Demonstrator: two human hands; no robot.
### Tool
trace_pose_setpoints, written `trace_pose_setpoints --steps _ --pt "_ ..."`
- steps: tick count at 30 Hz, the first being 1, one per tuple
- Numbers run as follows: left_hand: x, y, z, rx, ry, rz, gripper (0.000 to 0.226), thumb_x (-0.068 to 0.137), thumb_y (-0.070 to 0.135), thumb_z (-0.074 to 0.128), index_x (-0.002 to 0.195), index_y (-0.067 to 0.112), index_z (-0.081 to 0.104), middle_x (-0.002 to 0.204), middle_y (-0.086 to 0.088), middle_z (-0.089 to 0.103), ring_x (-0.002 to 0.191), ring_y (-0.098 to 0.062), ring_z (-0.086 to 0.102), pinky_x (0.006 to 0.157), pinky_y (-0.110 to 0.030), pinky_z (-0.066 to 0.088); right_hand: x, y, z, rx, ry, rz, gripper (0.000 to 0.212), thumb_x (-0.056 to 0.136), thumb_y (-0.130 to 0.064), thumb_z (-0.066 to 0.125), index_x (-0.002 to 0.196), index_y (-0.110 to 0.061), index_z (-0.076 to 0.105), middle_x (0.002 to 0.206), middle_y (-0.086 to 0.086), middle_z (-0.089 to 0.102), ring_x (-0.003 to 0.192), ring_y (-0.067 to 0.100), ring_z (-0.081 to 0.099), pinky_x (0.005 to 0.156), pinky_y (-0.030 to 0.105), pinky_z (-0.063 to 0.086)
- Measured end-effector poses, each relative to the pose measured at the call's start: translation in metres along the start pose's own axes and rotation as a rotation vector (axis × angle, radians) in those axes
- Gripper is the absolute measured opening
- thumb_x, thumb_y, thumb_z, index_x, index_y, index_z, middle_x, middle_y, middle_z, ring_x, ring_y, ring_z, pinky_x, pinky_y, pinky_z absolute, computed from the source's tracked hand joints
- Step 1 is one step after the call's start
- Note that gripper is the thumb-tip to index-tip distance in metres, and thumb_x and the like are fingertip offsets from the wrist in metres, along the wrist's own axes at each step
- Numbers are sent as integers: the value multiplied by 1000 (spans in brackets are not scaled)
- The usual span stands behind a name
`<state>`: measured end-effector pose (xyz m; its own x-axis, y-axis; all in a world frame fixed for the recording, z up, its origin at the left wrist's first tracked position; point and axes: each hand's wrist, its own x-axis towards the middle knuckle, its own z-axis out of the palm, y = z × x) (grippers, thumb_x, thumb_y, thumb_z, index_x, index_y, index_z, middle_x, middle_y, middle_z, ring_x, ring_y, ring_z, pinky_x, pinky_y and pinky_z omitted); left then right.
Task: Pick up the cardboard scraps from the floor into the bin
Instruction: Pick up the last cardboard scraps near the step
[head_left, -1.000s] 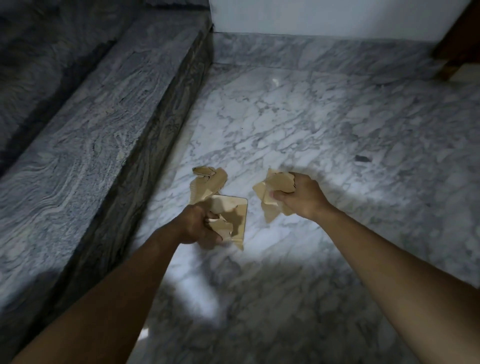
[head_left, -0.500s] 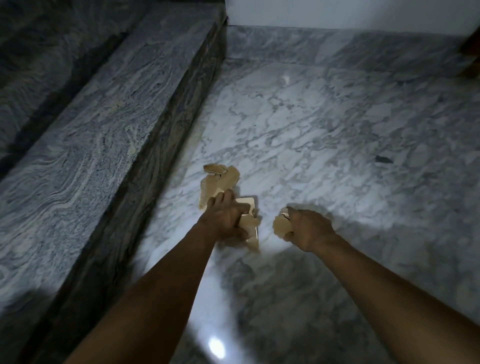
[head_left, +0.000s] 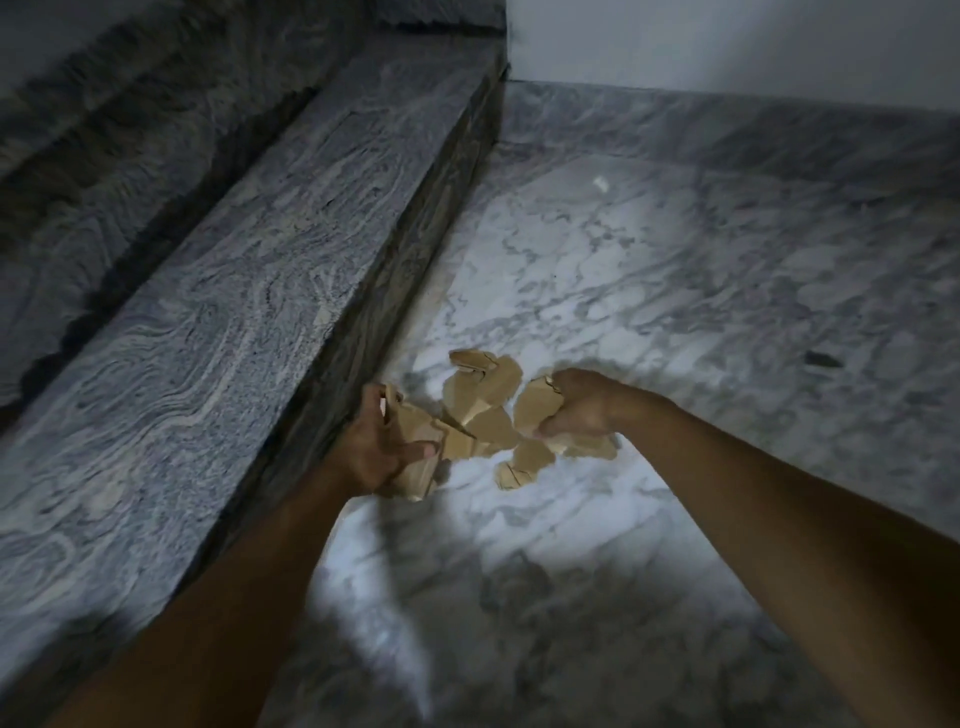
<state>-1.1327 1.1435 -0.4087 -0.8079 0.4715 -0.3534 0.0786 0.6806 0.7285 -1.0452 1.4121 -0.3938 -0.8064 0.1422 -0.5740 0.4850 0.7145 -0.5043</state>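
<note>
Cardboard scraps (head_left: 480, 395) lie on the marble floor (head_left: 649, 291) between both hands. The left hand (head_left: 376, 449) grips a flat piece (head_left: 414, 423) and the right hand (head_left: 582, 410) clutches others. No bin is in view, so binning seems still ahead.

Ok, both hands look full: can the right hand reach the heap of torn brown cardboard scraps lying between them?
Probably yes: the heap of torn brown cardboard scraps lies uncovered on the white marble floor beside the right hand, though its grip already holds cardboard pieces.

Both bare forearms stretch forward and downward; the left hand (head_left: 379, 447) and right hand (head_left: 584, 408) each grip cardboard scraps (head_left: 535, 410).
</note>
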Motion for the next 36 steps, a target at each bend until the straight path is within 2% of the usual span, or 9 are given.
trace_pose_setpoints --steps 6,9,15,18,21,23,26,30,36 --pt "-6 -24 -2 -24 1 -132 33 77 14 83 100 16 59 80 10 69 74 -4 67 65 -15 48 18 -25 64 -444 -46 59 87 73 -51 79 144 -25 37 140 8 31 132 36 32 100 48 44" --pt "1 -23 -6 -14 -32 -151 31 77 8 82 104 -1 70 61 13 69 53 3 62 47 -4 42 17 -19 74 -424 5 37 85 76 -49 79 144 -24 35 142 7 47 130 33 46 103 47 44" --pt "38 24 -17 88 -301 -161 31 71 35 87 96 24 70 93 6 71 85 -13 66 66 -21 51 -6 23 60 -159 -55 94 78 62 -40 92 128 -18 55 125 1 64 112 21 61 96 33 50" --pt "65 49 3 146 -326 -119 56 67 44 88 113 21 66 111 3 65 100 -17 60 83 -27 47 -13 46 32 -186 124 110 69 66 -38 90 123 -15 58 123 4 64 114 23 61 92 29 47" --pt "86 52 46 444 -332 -65 124 34 89 64 139 26 49 145 -3 45 130 -25 45 108 -37 38 -17 64 24 -340 305 108 58 78 -39 81 126 -18 56 124 6 58 115 26 59 94 34 48" --pt "86 47 73 640 -216 -110 129 32 84 54 147 29 32 147 -11 33 132 -34 35 107 -44 34 -19 71 33 -410 322 126 59 80 -43 77 130 -22 53 123 3 58 114 26 60 94 38 51" --pt "77 52 83 639 -168 -161 111 44 77 55 142 28 34 139 -12 36 123 -36 37 98 -42 39 -18 75 39 -364 330 178 59 80 -44 77 130 -25 52 119 3 66 111 27 64 91 37 52" --pt "74 48 77 584 -184 -87 65 55 76 50 103 33 58 105 9 66 93 -19 59 86 -34 49 -16 69 33 -249 268 255 65 76 -41 83 132 -22 55 124 8 64 113 29 63 93 37 51" --pt "61 44 61 395 -389 -23 57 69 43 84 121 26 67 118 6 67 110 -17 62 95 -31 46 -18 70 30 -167 213 313 68 71 -41 87 128 -18 56 126 9 61 116 30 61 96 39 51"
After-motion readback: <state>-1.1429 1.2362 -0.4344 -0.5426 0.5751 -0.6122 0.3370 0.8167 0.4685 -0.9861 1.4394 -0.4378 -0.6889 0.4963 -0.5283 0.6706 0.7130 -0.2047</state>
